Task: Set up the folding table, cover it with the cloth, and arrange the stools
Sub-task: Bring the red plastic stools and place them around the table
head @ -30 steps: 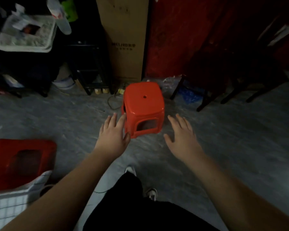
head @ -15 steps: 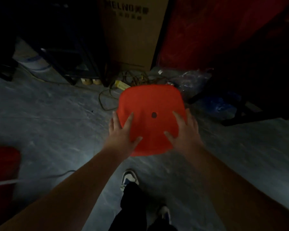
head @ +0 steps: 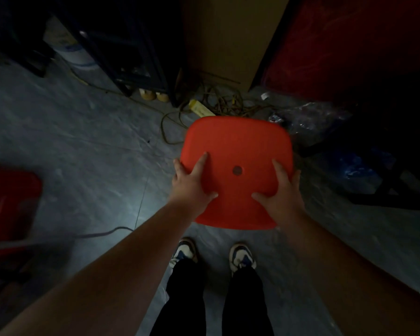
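A red plastic stool (head: 238,141) with a small hole in its seat is seen from straight above, just in front of my feet. My left hand (head: 192,183) holds its left side: forefinger and thumb lie on the seat and the other fingers curl over the edge. On the opposite side my right hand (head: 280,187) grips the same way. The stool's legs are hidden under the seat. A second red stool (head: 10,202) sits at the far left edge, dim and partly cut off.
A tall cardboard box (head: 228,40) stands behind the stool, with tangled cords and a yellow power strip (head: 201,109) at its foot. A dark metal rack (head: 131,57) is at back left. Plastic bags (head: 325,115) and dark furniture legs (head: 386,190) crowd the right. A cable (head: 102,232) crosses the grey floor.
I have stepped up to the stool and bent over it. Both hands, which hovered open beside it, have come down onto the seat and closed on its sides.
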`<state>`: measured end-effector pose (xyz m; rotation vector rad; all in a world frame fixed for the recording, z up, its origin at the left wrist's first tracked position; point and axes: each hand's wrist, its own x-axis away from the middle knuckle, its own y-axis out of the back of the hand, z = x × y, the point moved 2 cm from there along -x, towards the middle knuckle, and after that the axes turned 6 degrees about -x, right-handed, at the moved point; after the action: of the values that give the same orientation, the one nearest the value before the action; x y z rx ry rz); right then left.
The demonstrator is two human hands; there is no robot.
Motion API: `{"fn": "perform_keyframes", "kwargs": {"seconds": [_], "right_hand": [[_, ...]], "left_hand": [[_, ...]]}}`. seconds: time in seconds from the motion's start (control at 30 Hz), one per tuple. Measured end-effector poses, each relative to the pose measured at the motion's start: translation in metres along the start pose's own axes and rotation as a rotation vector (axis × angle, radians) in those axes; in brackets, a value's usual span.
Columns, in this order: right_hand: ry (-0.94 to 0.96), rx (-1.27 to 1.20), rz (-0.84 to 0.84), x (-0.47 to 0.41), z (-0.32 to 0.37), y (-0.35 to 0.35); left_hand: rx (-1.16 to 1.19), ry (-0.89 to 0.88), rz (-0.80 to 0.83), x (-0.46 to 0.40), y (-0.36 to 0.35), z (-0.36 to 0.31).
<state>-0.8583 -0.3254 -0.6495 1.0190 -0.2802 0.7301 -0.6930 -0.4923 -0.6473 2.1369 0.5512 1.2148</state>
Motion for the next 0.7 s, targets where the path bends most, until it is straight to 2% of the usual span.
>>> {"fn": "perform_keyframes", "kwargs": {"seconds": [0.17, 0.3, 0.57, 0.7], "right_hand": [[0.067, 0.016, -0.006, 0.002, -0.003, 0.005], [0.092, 0.038, 0.024, 0.033, 0.014, 0.036], [0.328, 0.091, 0.075, 0.177, 0.116, 0.164], [0.465, 0.165, 0.146, 0.253, 0.161, 0.208]], "left_hand": [[-0.025, 0.046, -0.035, 0.009, -0.001, -0.007], [-0.03, 0.089, -0.046, 0.054, 0.021, -0.024], [0.092, 0.148, -0.186, 0.245, 0.142, -0.071], [0.207, 0.248, -0.282, 0.351, 0.183, -0.077]]}}
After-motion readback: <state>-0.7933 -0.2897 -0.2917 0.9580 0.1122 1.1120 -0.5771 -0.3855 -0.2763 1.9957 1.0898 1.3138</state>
